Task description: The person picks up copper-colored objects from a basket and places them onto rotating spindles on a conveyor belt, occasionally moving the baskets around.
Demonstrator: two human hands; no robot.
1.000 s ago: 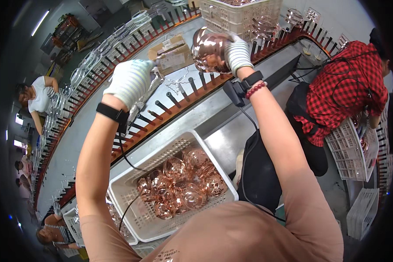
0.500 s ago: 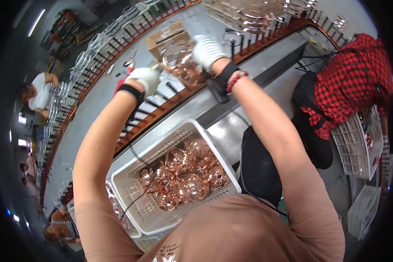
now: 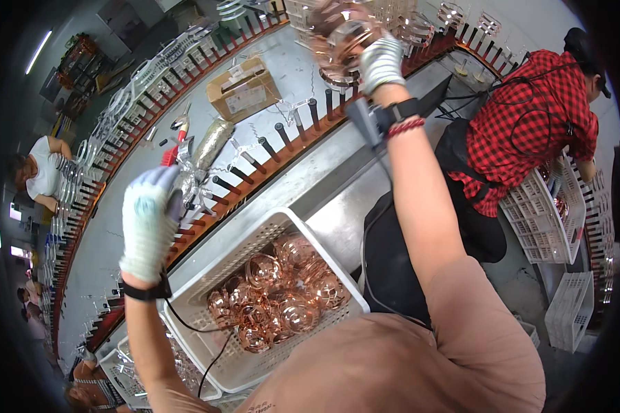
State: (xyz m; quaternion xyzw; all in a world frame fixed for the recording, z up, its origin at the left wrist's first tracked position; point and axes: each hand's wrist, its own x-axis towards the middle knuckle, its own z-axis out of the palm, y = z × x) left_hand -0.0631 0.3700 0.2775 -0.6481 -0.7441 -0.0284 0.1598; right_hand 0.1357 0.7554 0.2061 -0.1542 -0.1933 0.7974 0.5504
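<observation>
My right hand (image 3: 381, 65), in a white knit glove, grips a shiny copper-tinted, see-through rounded piece (image 3: 344, 45) above the far rack of pegs. Its lower end is near a peg; contact cannot be made out. My gloved left hand (image 3: 148, 224) is raised at the near edge of the line, fingers extended, with no held thing visible. Just right of its fingertips are clear shiny pieces (image 3: 191, 177) on the pegs and a crinkled silver wrapped bundle (image 3: 213, 143). Below, a white perforated crate (image 3: 244, 237) holds several copper-tinted round pieces (image 3: 300, 313).
A cardboard box (image 3: 243, 93) lies beyond the black pegs (image 3: 281, 131), which line an orange-edged rail. A red-handled tool (image 3: 182, 127) is on the grey surface. A person in a red checked shirt (image 3: 523, 131) bends over a white crate (image 3: 545, 219) at right. Cables hang from my wrists.
My right hand has carried the copper-tinted piece farther away and to the right. My left hand has drawn back to the left, away from it. The cardboard box shows more fully.
</observation>
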